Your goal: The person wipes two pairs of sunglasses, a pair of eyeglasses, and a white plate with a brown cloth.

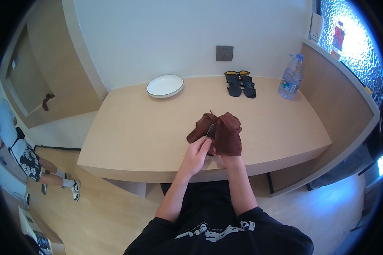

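Observation:
Above the front part of the desk, my left hand (195,155) pinches what looks like a pair of glasses (211,131); a dark lens and a thin rim show between folds of cloth. A dark brown cloth (229,135) drapes over my right hand and hides its fingers, so only the wrist (230,159) shows below it. One part of the cloth lies left of the lens, the larger part right of it. My hands are close together, with the glasses between them.
Several pairs of sunglasses (241,90) lie stacked in a column at the back of the desk (136,127). A white plate (165,86) stands back left, a water bottle (291,78) back right beside a wooden side panel (340,93). A person (19,140) stands at far left.

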Tool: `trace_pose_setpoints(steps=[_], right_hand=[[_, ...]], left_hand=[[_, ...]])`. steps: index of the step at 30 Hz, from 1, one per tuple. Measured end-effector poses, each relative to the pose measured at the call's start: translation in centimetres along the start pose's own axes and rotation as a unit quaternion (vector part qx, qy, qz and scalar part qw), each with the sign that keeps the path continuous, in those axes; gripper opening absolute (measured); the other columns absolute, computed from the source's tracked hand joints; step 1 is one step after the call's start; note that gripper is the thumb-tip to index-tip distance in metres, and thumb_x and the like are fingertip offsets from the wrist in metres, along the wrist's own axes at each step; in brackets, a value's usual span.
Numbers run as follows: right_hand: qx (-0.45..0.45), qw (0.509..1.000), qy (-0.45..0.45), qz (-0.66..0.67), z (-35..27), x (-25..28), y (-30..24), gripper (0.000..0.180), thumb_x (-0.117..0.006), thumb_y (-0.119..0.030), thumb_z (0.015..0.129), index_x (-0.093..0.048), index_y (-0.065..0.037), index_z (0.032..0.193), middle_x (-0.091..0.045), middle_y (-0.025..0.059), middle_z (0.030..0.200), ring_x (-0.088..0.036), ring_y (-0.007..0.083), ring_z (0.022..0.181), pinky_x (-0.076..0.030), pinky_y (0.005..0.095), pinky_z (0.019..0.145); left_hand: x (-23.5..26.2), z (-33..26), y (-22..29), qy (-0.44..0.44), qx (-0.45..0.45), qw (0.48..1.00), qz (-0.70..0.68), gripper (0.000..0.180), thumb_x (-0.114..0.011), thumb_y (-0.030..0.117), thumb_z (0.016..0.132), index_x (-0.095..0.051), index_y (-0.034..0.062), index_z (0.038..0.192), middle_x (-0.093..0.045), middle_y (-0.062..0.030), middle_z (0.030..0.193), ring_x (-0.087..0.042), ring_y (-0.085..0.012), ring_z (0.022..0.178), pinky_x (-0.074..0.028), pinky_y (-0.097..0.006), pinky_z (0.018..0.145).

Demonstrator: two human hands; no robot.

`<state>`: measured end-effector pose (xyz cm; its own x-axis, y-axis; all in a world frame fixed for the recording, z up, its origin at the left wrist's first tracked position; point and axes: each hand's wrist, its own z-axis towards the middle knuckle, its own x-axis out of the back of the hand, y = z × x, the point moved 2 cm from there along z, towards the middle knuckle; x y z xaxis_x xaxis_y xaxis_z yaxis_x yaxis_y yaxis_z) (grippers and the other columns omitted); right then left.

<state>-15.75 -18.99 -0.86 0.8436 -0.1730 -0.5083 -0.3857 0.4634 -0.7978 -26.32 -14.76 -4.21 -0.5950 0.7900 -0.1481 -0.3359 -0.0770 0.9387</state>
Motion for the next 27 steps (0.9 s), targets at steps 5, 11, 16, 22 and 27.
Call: trace_pose_setpoints(steps=[5,11,16,22,27], right_hand=[[0.148,0.890,-0.070,-0.425,0.4,1.2,1.0,0.026,-0.057,-0.016,0.085,-0.057,0.001,0.106,-0.062,0.0059,0.088,-0.058,0.0118,0.075,-0.047,0.0238,0.067],[-0.089,0.985,-0.026,-0.144,-1.1,-1.1,-0.9,0.024,-0.063,-0.010,0.081,-0.059,0.003,0.101,-0.064,0.0059,0.087,-0.059,0.0121,0.078,-0.049,0.0252,0.069],[-0.008,0.985,-0.039,-0.168,1.0,0.9,0.5,0.020,-0.063,-0.011,0.081,-0.061,0.002,0.097,-0.064,0.0060,0.087,-0.058,0.0101,0.075,-0.047,0.0225,0.066],[0.025,0.947,-0.028,-0.319,-1.0,-1.4,0.2,0.023,-0.065,-0.014,0.080,-0.061,0.002,0.096,-0.063,0.0040,0.089,-0.056,0.0088,0.078,-0.046,0.0227,0.069],[0.039,0.933,-0.059,-0.352,1.1,0.1,-0.6,0.023,-0.066,-0.011,0.078,-0.061,0.002,0.097,-0.064,0.0052,0.087,-0.058,0.0098,0.074,-0.048,0.0236,0.067]], left_hand=[[-0.3,-0.1,-0.2,0.037,0.001,0.998,-0.048,0.023,-0.039,0.016,0.097,-0.053,-0.0031,0.097,-0.061,-0.0064,0.086,-0.058,-0.0111,0.078,-0.047,-0.025,0.073],[-0.4,-0.7,0.7,0.052,-0.024,0.998,-0.015,0.026,-0.036,0.016,0.097,-0.053,-0.0041,0.096,-0.061,-0.0085,0.083,-0.060,-0.0134,0.073,-0.049,-0.026,0.068],[-0.3,-0.8,0.4,0.018,-0.028,0.999,-0.030,0.025,-0.036,0.014,0.096,-0.053,-0.0038,0.092,-0.060,-0.0077,0.077,-0.057,-0.0125,0.066,-0.047,-0.025,0.063],[0.1,-1.2,0.2,0.198,-0.132,0.970,0.055,0.024,-0.039,0.013,0.094,-0.053,-0.0038,0.085,-0.056,-0.0052,0.071,-0.050,-0.0082,0.067,-0.042,-0.024,0.062],[-0.4,-1.5,1.4,0.118,-0.076,0.990,0.029,0.023,-0.038,0.012,0.094,-0.053,-0.0044,0.087,-0.059,-0.0056,0.074,-0.050,-0.0080,0.070,-0.042,-0.024,0.063]])
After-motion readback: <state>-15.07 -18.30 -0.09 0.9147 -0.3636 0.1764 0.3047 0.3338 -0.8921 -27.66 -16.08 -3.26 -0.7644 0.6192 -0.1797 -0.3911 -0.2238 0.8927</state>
